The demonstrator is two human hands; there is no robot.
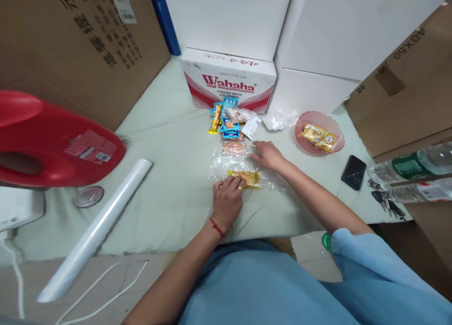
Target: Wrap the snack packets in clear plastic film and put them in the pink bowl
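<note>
**Left hand (228, 202) resting on a yellow packet (250, 179), right hand (266, 154) spreading open**

Taking the yellow packet as the clock's centre, with 12 pointing away from the person, a red jug (88, 127) is standing at 9 o'clock and a long tube (102, 217) is lying at 8. The left hand is coming in from 7, its fingers covering the packet's left end; I cannot tell whether they are gripping or only pressing. The packet is lying on clear plastic (221, 165) near the table's front edge. A pink packet (234, 148) is sitting at 12, below a pile of blue packets (229, 123). The right hand is hovering between 1 and 2, fingers apart, apparently holding nothing. A pink bowl (308, 148) is resting at 2, a phone (354, 173) at 3.

The loose plastic could be bunching or snagging if the left fingers drag it, pulling the yellow packet askew. A tug on it could also be shifting the pink packet.

The yellow packet's long axis is running crosswise, roughly 9 to 3, its right end pointing towards the bowl's side; the left tip is partly hidden.
</note>
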